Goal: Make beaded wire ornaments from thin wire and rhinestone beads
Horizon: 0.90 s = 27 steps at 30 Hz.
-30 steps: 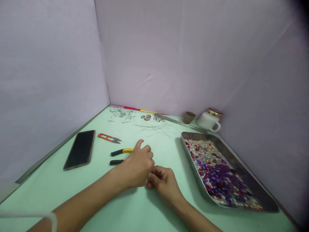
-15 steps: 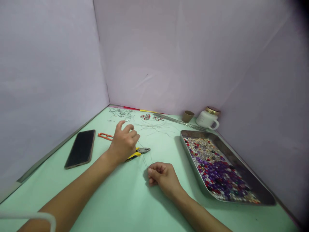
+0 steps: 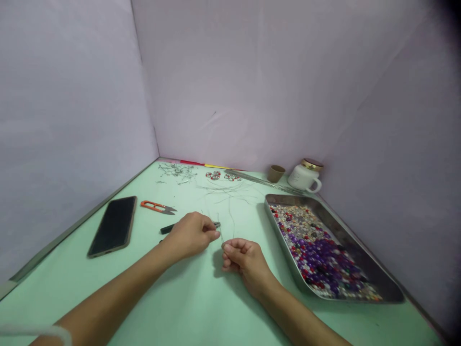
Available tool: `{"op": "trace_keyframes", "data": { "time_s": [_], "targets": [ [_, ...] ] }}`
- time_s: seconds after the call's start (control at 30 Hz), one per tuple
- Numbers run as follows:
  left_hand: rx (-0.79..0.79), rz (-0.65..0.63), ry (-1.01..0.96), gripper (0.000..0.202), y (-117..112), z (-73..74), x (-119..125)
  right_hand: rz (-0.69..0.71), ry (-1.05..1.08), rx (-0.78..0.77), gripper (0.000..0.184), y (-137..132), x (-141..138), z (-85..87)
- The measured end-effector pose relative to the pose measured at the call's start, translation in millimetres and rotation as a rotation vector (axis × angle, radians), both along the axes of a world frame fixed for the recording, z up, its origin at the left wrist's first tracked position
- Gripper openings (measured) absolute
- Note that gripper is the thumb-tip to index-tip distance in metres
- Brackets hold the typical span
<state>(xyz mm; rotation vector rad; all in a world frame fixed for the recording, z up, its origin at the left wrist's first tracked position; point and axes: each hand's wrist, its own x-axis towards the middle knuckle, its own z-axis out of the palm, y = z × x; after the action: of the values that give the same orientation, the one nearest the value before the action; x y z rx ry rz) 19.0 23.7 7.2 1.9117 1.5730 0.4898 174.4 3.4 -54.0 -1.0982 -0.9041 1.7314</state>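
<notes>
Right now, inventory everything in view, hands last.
walls: three, pale, around
table: one, green, below
phone: one, black, left
snips: one, orange, left
pliers: one, black-handled, centre
wire scraps: many, grey, back left
beaded pieces: two, red-silver, back
loose wires: several, grey, back
wire bundle: one, grey, back
strip: one, red-yellow, back
cup: one, brown, back right
lidded mug: one, white, beside cup
tray: one, silver, right
beads: many, mixed, in tray
band: one, white, bottom left
held wire: unclear, grey, centre
left hand: one, bare, centre
right hand: one, bare, pinching held wire
</notes>
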Motion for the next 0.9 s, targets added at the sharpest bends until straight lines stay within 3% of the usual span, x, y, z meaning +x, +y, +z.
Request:
{"op": "trace_keyframes", "data": {
  "time_s": [0.1,0.23,0.4,0.53,0.63,0.7,0.8,0.9],
  "targets": [
    [0.045,0.078,-0.088,0.022,3,-6.4,4,0.027,-0.041,0.025,0.029,0,-2,-1.2],
    [0.157,0.143,0.007,0.022,5,-4.3,0,0.054,-0.087,0.04,0.031,0,-4,-2.5],
    [0.252,0.101,-0.029,0.02,11,0.0,-7,0.143,-0.113,0.063,0.031,1,-1,-3.5],
    [0.079,0.109,-0.205,0.013,16,-2.4,-8,0.282,-0.108,0.092,0.027,0,3,-3.7],
    [-0.143,0.2,-0.347,0.01,20,-12.6,-7,0.364,-0.071,0.122,0.023,-1,6,-5.4],
    [-0.187,0.239,-0.371,0.009,21,-21.4,-5,0.383,-0.025,0.132,0.021,-1,8,-7.2],
    [-0.131,0.266,-0.361,0.007,22,-29.6,-2,0.334,0.05,0.131,0.02,-1,10,-8.4],
    [-0.015,0.301,-0.338,0.011,19,-26.5,1,0.121,0.091,0.083,0.022,3,8,-6.1]
  ]
}}
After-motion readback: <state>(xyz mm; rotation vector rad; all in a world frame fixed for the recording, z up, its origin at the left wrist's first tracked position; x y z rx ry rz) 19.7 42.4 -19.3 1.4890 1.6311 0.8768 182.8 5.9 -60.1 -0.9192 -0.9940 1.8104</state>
